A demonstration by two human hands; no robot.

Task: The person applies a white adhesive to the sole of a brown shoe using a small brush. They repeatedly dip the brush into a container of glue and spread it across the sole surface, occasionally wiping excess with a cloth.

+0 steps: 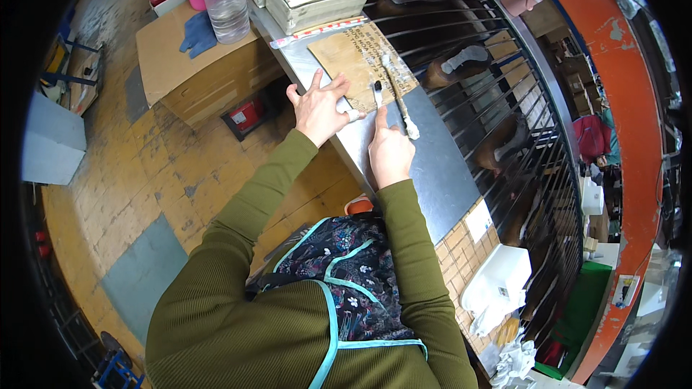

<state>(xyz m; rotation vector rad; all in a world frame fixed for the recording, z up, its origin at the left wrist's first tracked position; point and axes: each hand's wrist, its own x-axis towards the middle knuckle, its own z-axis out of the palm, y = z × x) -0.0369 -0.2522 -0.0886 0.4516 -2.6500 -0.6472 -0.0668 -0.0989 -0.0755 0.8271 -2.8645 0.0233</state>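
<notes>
A flat brown cardboard sheet [358, 57] is laid on the grey metal counter [432, 166], one corner turned toward the person; its face is covered with handwriting and its edges are worn. It is pressed down near its lower corner by the left hand [321, 108], whose fingers are spread flat across it. A small brush [377, 92] with a dark head and pale handle is gripped in the right hand [390, 153] and is held with its tip against the sheet's lower edge. A second, longer brush [398, 99], pale and paint-crusted, is laid slantwise across the sheet, its lower end resting on the counter just beside the right hand.
</notes>
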